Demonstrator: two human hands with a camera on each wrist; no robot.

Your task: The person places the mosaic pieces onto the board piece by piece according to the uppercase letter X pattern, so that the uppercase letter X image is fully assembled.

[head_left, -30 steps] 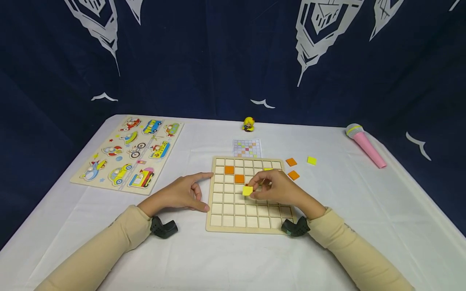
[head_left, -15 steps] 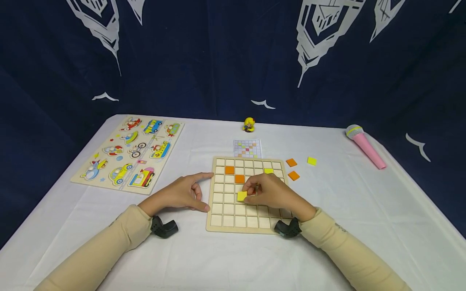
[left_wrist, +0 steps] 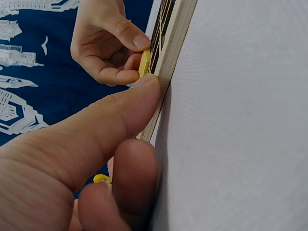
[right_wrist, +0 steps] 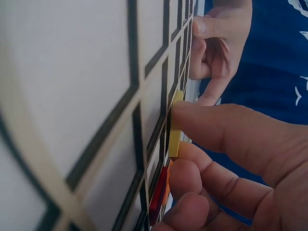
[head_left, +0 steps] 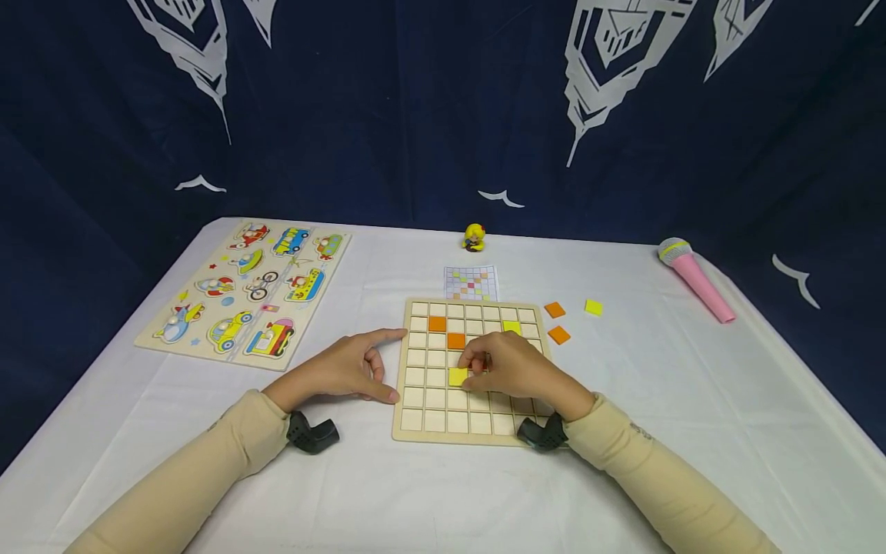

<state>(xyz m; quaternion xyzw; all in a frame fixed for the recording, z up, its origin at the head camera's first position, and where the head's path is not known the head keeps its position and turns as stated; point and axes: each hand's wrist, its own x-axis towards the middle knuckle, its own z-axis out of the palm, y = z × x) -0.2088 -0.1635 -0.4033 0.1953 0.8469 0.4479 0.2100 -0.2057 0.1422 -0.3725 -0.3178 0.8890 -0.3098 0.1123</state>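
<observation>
Now, in the head view, the yellow tile sits lower and further left than one second ago, near mid-frame at the third column, fifth row of the board. The right hand has shifted with it, thumb and fingers pinching the tile. At left of centre, the left hand rests its extended forefinger and thumb against the board edge, without gripping.

Left wrist view: the tile, upper centre, meets the board; full seating cannot be confirmed.

Right wrist view: the pinch remains unreleased; a red tile shows lower centre. Positioning appears nearly complete.
</observation>
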